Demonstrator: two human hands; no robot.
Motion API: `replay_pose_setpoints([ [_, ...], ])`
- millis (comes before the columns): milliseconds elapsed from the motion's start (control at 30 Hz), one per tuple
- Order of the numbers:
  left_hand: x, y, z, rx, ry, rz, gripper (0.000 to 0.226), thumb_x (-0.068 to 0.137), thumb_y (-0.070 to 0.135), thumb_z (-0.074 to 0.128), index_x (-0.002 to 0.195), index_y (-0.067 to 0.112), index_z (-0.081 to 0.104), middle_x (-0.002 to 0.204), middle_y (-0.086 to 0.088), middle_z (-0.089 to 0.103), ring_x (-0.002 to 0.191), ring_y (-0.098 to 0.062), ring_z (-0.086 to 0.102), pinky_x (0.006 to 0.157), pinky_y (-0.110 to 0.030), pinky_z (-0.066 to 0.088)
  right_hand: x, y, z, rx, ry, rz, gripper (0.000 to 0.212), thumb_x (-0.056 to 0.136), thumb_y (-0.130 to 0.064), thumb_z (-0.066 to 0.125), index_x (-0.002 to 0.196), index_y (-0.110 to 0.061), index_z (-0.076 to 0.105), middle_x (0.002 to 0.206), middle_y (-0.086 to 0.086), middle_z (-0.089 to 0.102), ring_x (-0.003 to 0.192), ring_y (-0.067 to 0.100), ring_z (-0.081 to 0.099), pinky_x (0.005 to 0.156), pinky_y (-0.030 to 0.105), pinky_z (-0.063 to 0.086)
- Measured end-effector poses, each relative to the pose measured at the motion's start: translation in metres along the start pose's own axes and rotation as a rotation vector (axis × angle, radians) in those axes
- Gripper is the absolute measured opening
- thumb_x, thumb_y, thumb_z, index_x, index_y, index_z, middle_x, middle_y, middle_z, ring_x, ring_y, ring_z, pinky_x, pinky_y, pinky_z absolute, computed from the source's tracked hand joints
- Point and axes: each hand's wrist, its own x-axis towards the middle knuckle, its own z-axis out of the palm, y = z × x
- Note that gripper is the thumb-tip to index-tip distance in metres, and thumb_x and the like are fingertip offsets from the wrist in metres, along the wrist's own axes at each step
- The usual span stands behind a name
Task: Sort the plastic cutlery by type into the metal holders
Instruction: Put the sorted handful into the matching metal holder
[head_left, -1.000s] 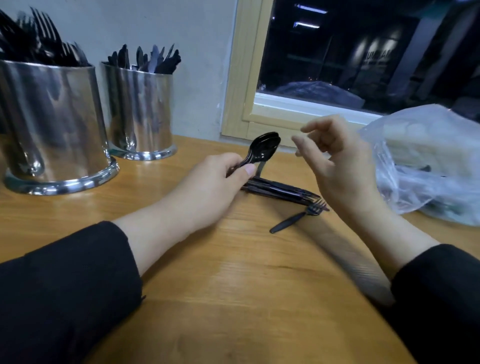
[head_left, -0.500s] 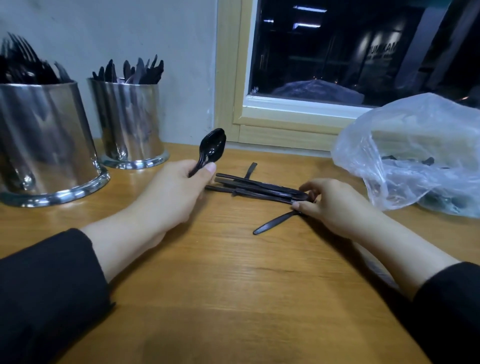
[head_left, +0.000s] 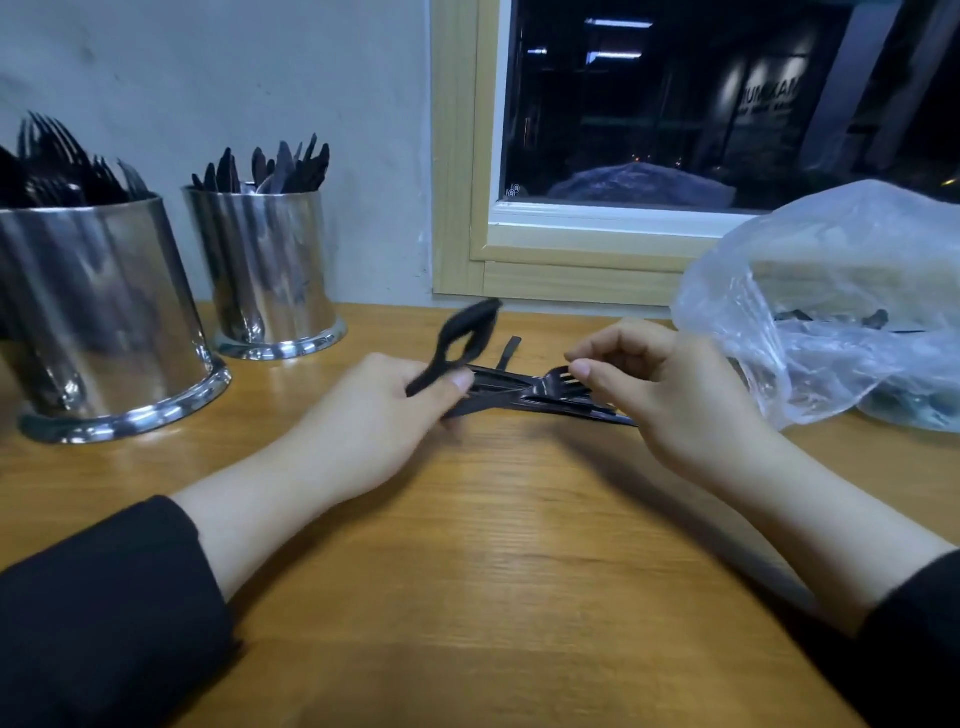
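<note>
Lifting a fork (head_left: 558, 378) by its tines, the right hand (head_left: 670, 400) now pinches it just above the cutlery pile (head_left: 519, 395), where a moment ago it only reached for one lying flat. The left hand (head_left: 374, 415) still grips its spoon (head_left: 462, 338) beside the pile, so both await the holders (head_left: 270, 270) left of the pile.

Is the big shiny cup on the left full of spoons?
No, the left holder has forks sticking up out of it, tines showing.
</note>
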Motion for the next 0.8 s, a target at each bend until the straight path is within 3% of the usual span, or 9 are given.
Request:
replay_pose_setpoints([
  [67,-0.003,0.0,0.001,0.068,-0.121,0.064,0.045,0.099,0.047,0.057,0.07,0.016,0.073,0.05,0.008,0.051,0.045,-0.005,0.039,0.049,-0.02,0.029,-0.001,-0.004,0.005,0.035,0.045,-0.02,0.007,0.091,-0.022,0.072,0.088,-0.029,0.072,0.077,-0.008,0.069,0.069,0.012,0.062,0.064,0.016,0.046],
  [133,-0.003,-0.003,0.003,0.031,-0.192,0.089,0.036,0.099,0.04,0.06,0.074,0.016,0.07,0.05,0.014,0.05,0.046,-0.002,0.04,0.05,-0.018,0.032,-0.002,-0.01,0.008,0.071,0.088,-0.031,0.006,0.091,-0.022,0.073,0.09,-0.028,0.073,0.075,-0.007,0.069,0.067,0.011,0.062,0.065,0.019,0.048],
  [233,-0.002,-0.004,0.003,-0.042,-0.168,0.109,0.027,0.101,0.036,0.059,0.089,0.017,0.073,0.053,0.02,0.05,0.049,0.001,0.042,0.05,-0.014,0.03,-0.004,-0.015,0.01,0.166,0.11,-0.013,0.007,0.091,-0.019,0.071,0.096,-0.024,0.073,0.076,0.002,0.07,0.066,0.005,0.064,0.068,0.018,0.051],
  [367,-0.007,0.002,0.0,-0.11,-0.178,0.116,0.026,0.103,0.03,0.058,0.089,0.013,0.073,0.048,0.021,0.047,0.049,0.004,0.044,0.052,-0.011,0.031,-0.007,-0.019,0.012,0.113,0.144,0.007,0.007,0.093,-0.026,0.068,0.09,-0.029,0.074,0.072,-0.001,0.073,0.072,0.01,0.069,0.074,0.023,0.051],
  [467,-0.014,0.005,-0.006,-0.177,-0.155,0.087,0.026,0.103,0.034,0.058,0.084,0.022,0.072,0.062,0.015,0.051,0.059,-0.003,0.044,0.057,-0.016,0.034,-0.006,-0.032,0.018,0.181,0.177,0.026,0.015,0.09,-0.036,0.063,0.093,-0.026,0.074,0.078,0.001,0.075,0.076,0.016,0.072,0.079,0.029,0.052],
  [567,-0.021,0.003,-0.017,-0.265,-0.125,0.058,0.026,0.103,0.036,0.057,0.086,0.023,0.071,0.07,-0.004,0.047,0.063,-0.014,0.042,0.056,-0.026,0.033,0.0,-0.055,0.031,0.212,0.206,-0.011,0.017,0.086,-0.043,0.06,0.096,-0.034,0.071,0.079,-0.001,0.075,0.073,0.015,0.071,0.073,0.026,0.051],
  [700,-0.038,-0.005,-0.041,-0.359,-0.029,0.023,0.025,0.104,0.036,0.056,0.085,0.025,0.069,0.068,-0.001,0.048,0.057,-0.01,0.042,0.05,-0.017,0.034,0.013,-0.086,0.056,0.213,0.169,-0.079,0.01,0.094,-0.032,0.061,0.095,-0.038,0.069,0.078,-0.001,0.075,0.073,0.017,0.07,0.076,0.036,0.051],
  [800,-0.051,-0.013,-0.068,-0.366,0.131,0.005,0.027,0.102,0.037,0.058,0.081,0.025,0.07,0.061,0.005,0.048,0.055,-0.011,0.042,0.052,-0.024,0.034,0.028,-0.114,0.076,0.188,0.105,-0.135,0.012,0.096,-0.029,0.061,0.089,-0.029,0.07,0.08,-0.004,0.074,0.073,0.014,0.068,0.068,0.033,0.052],
])
